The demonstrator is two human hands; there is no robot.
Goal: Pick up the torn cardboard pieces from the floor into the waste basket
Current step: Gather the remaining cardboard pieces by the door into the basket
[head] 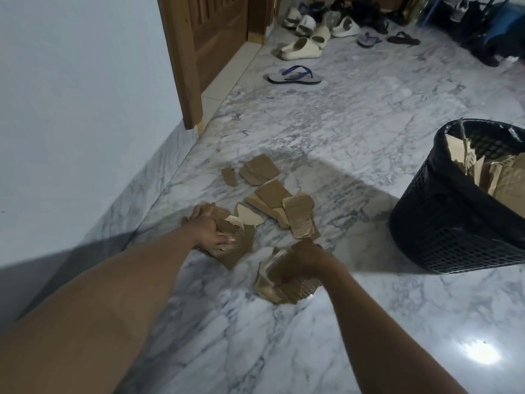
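Grey-veined marble floor (pixel 355 115) filled most of the view, with a pale wall (pixel 71 81) at the left and a wooden door (pixel 216 38) beyond it. The black mesh waste basket (pixel 443 237), lined with a dark bag, stood at the right, well apart from our hands; cardboard scraps (pixel 505 177) stood inside it. The torn cardboard pieces (pixel 272 200) lay scattered on the floor between wall and basket, some overlapping. Our left hand (pixel 210 231) reached down to the nearest heap (pixel 238 251), its fingers curled round a crumpled piece of it that lay on the floor. Our right hand (pixel 301 263), just beside, was clamped on a bundle (pixel 272 288) of pieces; blur kept us from telling whether the bundle touched the floor. A blue-strapped flip-flop (pixel 295 76) and pale sandals (pixel 301 46) lay far off near the door.
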